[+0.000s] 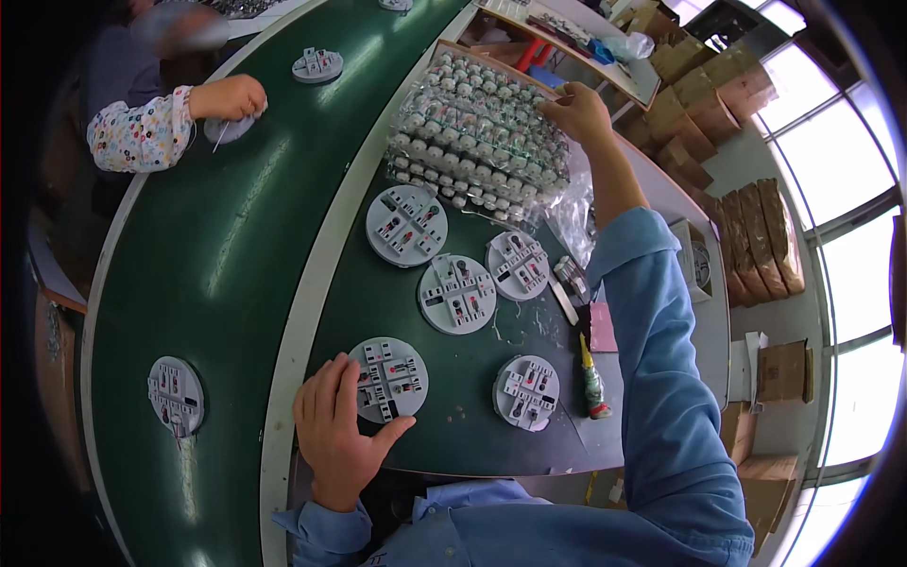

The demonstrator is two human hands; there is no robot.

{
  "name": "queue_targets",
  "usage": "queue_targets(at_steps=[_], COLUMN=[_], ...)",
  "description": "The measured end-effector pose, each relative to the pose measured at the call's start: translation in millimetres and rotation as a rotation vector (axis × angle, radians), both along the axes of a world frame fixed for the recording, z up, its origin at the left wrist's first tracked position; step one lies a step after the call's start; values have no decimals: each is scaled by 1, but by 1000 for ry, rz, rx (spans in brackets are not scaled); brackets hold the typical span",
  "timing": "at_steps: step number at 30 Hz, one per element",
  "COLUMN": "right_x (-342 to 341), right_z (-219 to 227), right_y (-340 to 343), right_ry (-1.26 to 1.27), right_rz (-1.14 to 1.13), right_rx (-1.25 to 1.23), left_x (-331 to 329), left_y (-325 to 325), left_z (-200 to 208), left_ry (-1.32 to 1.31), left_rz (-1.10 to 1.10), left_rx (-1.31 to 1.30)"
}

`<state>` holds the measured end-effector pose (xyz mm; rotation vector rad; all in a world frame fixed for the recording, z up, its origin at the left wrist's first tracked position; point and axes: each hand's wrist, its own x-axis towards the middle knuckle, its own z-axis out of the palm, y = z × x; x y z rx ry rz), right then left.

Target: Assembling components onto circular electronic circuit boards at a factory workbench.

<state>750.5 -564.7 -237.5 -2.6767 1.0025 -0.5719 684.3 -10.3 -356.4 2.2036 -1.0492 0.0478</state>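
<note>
The left hand is placed at the lower left rim of a round grey disc, with the thumb set wide of the fingers; the fingers touch the left side of the disc and the thumb lies along its lower edge. This disc lies flat on the dark green surface, near the person's body, with its small blocks facing up. The right hand is extended to the upper right corner of the clear trays, which contain rows of small white parts. Its fingers are narrow and bent; whether they grip a part or the tray edge cannot be determined. Three similar discs are grouped below the trays, and a single disc lies to the right of the left hand. A yellow-and-green tool lies below a pink card. On the left, a green belt carries further discs; a co-worker's hand is positioned at its far side.
</note>
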Motion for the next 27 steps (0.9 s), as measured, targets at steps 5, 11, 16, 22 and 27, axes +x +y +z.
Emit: queue_targets(at_steps=[5, 11, 16, 22, 27], right_x=[-9, -49, -110, -180, -204], right_z=[-6, 19, 27, -1, -28], right_y=[-37, 57, 164, 295, 332], right_ry=[-217, -512, -508, -74, -46], right_rz=[52, 336, 487, 853, 1057], right_rx=[232, 352, 521, 174, 233], left_x=[0, 1, 2, -17, -33], left_y=[-5, -5, -14, -15, -6], left_z=[0, 1, 2, 36, 32], left_ry=[4, 14, -44, 496, 746], left_rz=[-9, 23, 38, -90, -215], left_rx=[-2, 2, -58, -448, -365])
